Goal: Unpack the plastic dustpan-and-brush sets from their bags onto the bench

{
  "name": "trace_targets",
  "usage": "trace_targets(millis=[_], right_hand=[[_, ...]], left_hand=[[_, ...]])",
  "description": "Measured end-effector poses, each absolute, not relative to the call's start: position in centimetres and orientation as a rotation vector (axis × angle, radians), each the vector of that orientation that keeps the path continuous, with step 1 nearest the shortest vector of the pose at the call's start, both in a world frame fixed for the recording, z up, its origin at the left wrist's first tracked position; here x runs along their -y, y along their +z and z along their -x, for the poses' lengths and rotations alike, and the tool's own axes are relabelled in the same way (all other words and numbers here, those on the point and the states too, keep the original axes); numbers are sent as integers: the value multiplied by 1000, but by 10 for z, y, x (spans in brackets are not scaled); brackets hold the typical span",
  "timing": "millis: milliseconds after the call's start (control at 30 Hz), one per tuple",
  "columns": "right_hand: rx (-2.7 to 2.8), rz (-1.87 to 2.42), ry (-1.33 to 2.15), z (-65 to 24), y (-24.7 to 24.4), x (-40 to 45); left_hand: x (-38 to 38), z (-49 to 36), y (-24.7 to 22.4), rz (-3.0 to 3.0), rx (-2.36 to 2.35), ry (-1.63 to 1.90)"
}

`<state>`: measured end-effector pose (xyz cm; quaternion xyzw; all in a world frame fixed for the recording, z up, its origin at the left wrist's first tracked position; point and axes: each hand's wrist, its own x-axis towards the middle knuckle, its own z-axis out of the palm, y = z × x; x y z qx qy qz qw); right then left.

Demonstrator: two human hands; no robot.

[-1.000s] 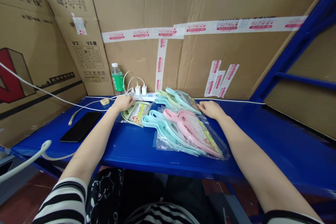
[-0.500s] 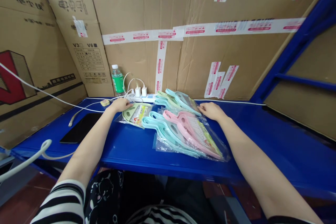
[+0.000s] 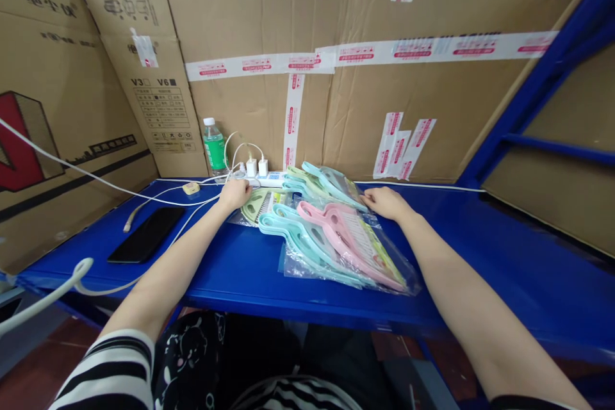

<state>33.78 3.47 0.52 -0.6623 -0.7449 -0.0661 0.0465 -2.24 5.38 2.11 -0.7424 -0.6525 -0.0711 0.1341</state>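
Fingers (image 3: 243, 188) lie flat, loosely spread, pinching nothing: left hand (image 3: 234, 193) just at the far edge of the bagged green brush set (image 3: 257, 206), right hand (image 3: 385, 202) at the bag of the pink set (image 3: 343, 240), far side of the blue counter (image 3: 230, 278). Nice light touch, keeps that slippery plastic steady!

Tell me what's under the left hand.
The left hand lies at the upper edge of a bagged green dustpan-and-brush set. The part directly beneath the palm is covered by the hand and cannot be seen.
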Motion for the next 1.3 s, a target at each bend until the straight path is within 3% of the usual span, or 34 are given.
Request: trace_targets(millis=[500, 933, 1300], right_hand=[[2197, 2110, -122, -350, 6, -39], [2134, 2176, -67, -374, -19, -59], [2124, 2204, -20, -363, -3, -46]], left_hand=[[-51, 60, 42, 1892, 2149, -223], [-68, 72, 32, 2088, 2198, -146], [-80, 78, 20, 2183, 2108, -181]])
